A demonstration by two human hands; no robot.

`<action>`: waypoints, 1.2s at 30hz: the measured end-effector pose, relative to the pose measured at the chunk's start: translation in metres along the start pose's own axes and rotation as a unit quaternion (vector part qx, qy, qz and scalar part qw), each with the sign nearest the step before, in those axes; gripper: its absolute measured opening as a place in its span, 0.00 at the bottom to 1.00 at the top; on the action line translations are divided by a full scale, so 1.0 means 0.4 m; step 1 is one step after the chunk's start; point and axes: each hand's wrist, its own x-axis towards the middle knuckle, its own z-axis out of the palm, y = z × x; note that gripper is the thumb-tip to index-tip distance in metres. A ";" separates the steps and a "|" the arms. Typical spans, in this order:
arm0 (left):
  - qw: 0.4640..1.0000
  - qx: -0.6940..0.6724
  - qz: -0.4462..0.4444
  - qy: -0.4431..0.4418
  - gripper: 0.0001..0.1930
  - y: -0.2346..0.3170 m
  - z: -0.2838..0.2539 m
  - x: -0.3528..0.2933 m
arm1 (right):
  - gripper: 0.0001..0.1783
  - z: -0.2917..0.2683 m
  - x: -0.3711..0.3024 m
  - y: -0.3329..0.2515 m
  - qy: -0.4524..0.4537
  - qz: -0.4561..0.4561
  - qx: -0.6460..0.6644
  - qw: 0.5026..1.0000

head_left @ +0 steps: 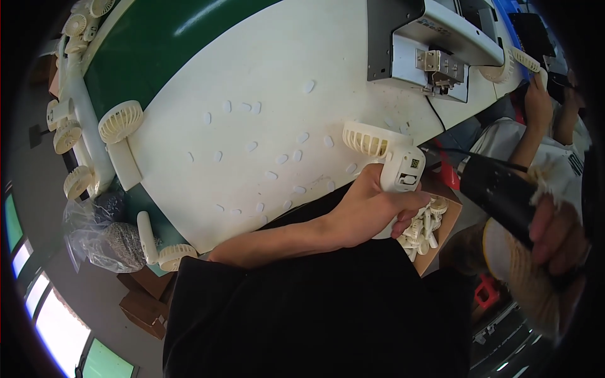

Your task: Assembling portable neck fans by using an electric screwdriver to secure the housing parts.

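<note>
A cream handheld fan (403, 165) is gripped by its handle in my left hand (362, 214), fingers wrapped round it, its round caged head tilted over the table edge. On the fan's body a small dark display and a button panel face up. My right hand (558, 236), blurred at the right, is closed round a black electric screwdriver (495, 192). The screwdriver's metal nose points at the fan's body; whether its thin tip touches cannot be told. Frayed pale fabric shows about the right hand. Below the left hand, a cardboard box (449, 230) holds several cream fans.
Small white oval pieces (297, 155) lie scattered over the white tabletop (252, 69). A metal machine (435, 53) stands at the far right, beside a co-worker's arm (535, 113). More fans (121, 123) lie along a green conveyor belt (151, 38) at left, near a plastic bag (104, 246).
</note>
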 end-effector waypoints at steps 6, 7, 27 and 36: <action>1.000 0.015 0.002 0.021 0.09 0.007 0.006 -0.004 | 0.19 0.001 -0.071 -0.045 0.017 -0.038 -0.108 0.993; 1.000 0.014 0.004 0.021 0.09 0.007 0.008 -0.004 | 0.19 0.015 -0.060 -0.024 0.008 -0.046 -0.093 0.995; 0.998 0.053 -0.011 0.024 0.02 0.007 0.004 -0.008 | 0.20 0.131 0.022 0.044 -0.054 0.022 -0.061 0.996; 0.998 -0.048 -0.033 0.026 0.03 0.016 0.012 -0.011 | 0.05 -0.051 0.162 0.039 -0.128 -0.066 -0.130 0.981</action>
